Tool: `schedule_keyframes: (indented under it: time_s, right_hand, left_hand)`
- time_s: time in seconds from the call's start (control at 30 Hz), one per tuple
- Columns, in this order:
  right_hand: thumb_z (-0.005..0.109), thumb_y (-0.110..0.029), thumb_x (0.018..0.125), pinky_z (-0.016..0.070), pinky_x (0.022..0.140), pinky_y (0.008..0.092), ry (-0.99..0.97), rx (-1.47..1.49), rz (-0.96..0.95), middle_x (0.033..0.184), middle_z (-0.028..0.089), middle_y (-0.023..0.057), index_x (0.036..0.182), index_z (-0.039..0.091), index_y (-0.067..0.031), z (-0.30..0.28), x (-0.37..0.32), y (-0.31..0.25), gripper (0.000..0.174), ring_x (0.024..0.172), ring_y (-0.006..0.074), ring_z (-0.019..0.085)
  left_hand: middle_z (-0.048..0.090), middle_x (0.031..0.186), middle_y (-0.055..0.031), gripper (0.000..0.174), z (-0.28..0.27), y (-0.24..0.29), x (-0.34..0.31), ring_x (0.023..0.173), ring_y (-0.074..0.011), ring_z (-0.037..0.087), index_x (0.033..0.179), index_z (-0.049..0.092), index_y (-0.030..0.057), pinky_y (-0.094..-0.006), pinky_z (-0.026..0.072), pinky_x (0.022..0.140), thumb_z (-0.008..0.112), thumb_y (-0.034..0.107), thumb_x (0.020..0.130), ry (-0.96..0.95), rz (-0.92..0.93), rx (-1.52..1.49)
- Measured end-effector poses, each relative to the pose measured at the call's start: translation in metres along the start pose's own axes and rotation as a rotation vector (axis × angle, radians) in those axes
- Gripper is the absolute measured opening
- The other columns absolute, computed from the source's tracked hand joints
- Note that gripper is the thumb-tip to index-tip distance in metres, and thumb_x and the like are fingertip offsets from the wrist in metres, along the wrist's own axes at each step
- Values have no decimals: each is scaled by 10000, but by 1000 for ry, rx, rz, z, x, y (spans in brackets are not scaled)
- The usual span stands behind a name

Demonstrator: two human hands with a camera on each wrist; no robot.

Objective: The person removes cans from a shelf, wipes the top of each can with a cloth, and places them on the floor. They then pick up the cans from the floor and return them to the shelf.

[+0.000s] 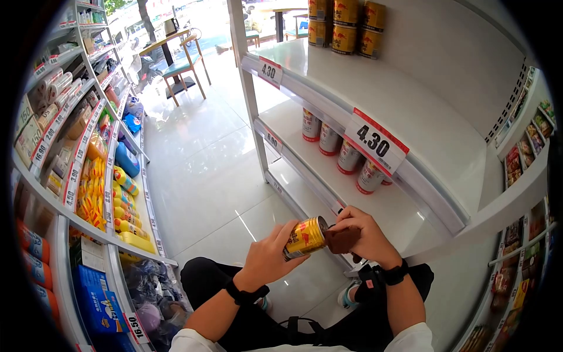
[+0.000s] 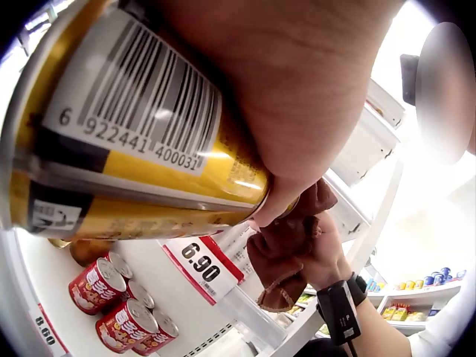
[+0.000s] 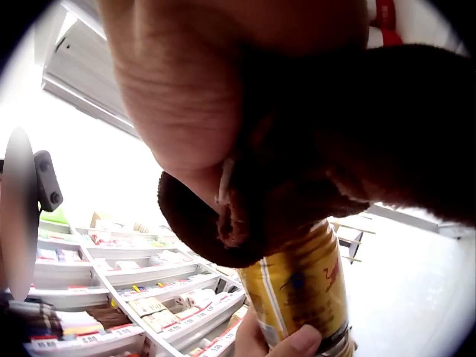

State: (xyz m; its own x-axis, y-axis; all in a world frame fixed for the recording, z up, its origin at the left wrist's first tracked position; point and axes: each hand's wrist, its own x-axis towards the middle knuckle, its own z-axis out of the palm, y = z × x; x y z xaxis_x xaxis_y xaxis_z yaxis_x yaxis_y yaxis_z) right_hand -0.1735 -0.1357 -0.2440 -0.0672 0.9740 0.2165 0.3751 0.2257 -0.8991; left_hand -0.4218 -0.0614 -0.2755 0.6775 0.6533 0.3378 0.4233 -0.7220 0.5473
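Observation:
A yellow can [image 1: 307, 234] lies tilted in my left hand [image 1: 265, 258], whose fingers curl round its body. Beside the can's top end, my right hand [image 1: 370, 237] grips a bunched brown cloth [image 1: 343, 239]. In the left wrist view the can [image 2: 149, 178] shows its barcode, with the left hand [image 2: 290, 82] over it and the cloth [image 2: 282, 256] beyond. The right wrist view has the cloth [image 3: 297, 163] against one end of the can [image 3: 297, 279]; the right hand [image 3: 193, 89] covers part of the cloth.
Yellow cans [image 1: 344, 26] stand on the upper white shelf [image 1: 375, 88], and silver-and-red cans [image 1: 349, 157] on the one below. Price tags [image 1: 375, 141] line the edges. A stocked shelf unit [image 1: 88, 135] runs along the left, with a chair [image 1: 186, 64] farther off.

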Motion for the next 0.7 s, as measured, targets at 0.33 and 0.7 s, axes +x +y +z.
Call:
schedule_keyframes:
  time_s: [0.33, 0.7]
  right_hand:
    - [754, 59, 720, 532, 748, 336, 186, -126, 11, 987, 612, 67, 998, 758, -79, 15, 4, 42, 311, 872, 235, 656]
    - [740, 108, 733, 581, 625, 251, -50, 152, 58, 1081, 504, 49, 1013, 747, -50, 4, 5, 10, 320, 927, 164, 613]
  left_hand:
    - [656, 1126, -217, 786, 34, -1, -13, 942, -376, 697, 1410, 448, 27, -389, 566, 835, 834, 320, 792, -136, -112, -326]
    - [636, 1157, -193, 796, 25, -7, -9, 913, -358, 695, 1420, 436, 60, -390, 582, 771, 838, 343, 794, -139, -119, -246]
